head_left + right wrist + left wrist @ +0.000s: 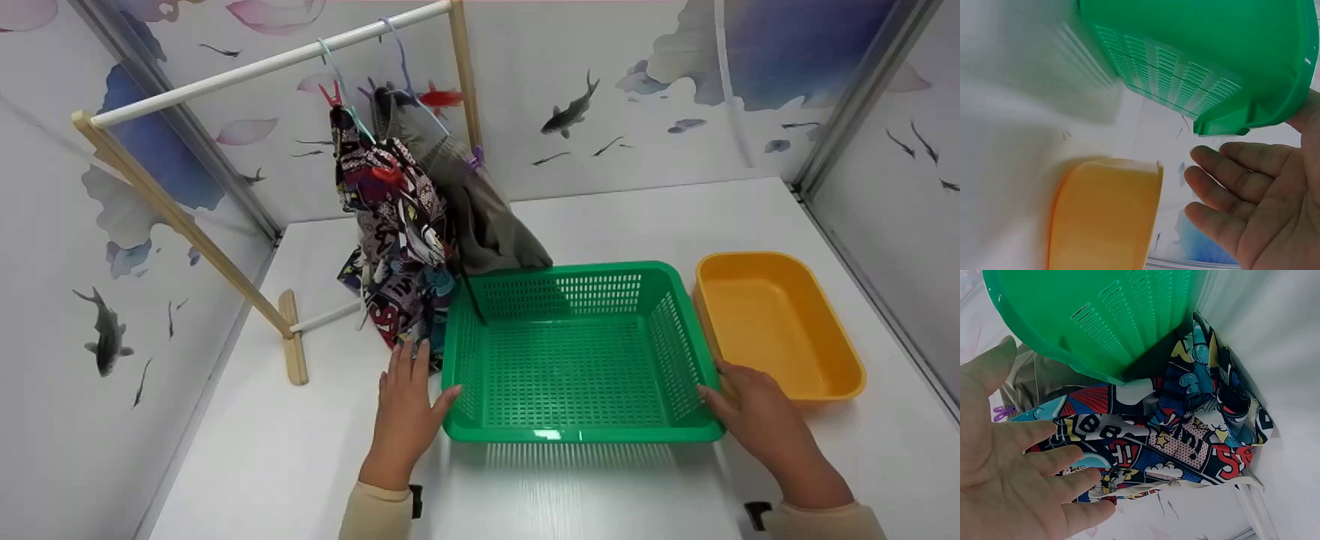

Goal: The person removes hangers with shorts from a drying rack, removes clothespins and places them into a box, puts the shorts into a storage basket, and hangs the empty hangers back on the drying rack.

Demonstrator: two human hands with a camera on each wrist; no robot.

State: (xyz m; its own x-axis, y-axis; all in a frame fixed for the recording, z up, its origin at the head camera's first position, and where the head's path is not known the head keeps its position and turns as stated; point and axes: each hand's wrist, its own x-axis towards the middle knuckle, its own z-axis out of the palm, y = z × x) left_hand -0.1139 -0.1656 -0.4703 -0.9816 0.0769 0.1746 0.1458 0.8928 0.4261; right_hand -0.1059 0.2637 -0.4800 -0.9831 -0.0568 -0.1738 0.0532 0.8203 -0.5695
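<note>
Green plastic forms the slotted basket point(566, 375) at the centre-right of the head view. Left of it, the left hand point(405, 420) has its fingers extended and slightly spread, near a patterned garment point(401, 247) hanging at upper left; whether its thumb touches the rim, I cannot tell. At lower right, the right hand point(761, 420) lays its thumb at the rim, its loose fingers outside, near a yellow tub point(780, 330).
</note>
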